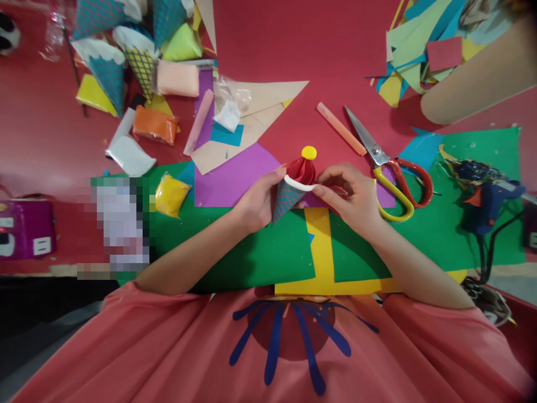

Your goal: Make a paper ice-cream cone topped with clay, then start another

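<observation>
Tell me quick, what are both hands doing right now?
Left hand: closed, holding the patterned cone by its side.
Right hand: thumb and fingers closed on the white strip along the cone's rim.

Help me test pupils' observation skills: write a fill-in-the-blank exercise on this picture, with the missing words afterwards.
1. The left hand holds a cone, and the right hand touches its ____ rim.
2. The ball above the cone is ____.
3. The scissors have one yellow handle and one ____ one.
4. The glue gun lies on a ____ sheet.

Missing words: white; yellow; red; green.
</observation>
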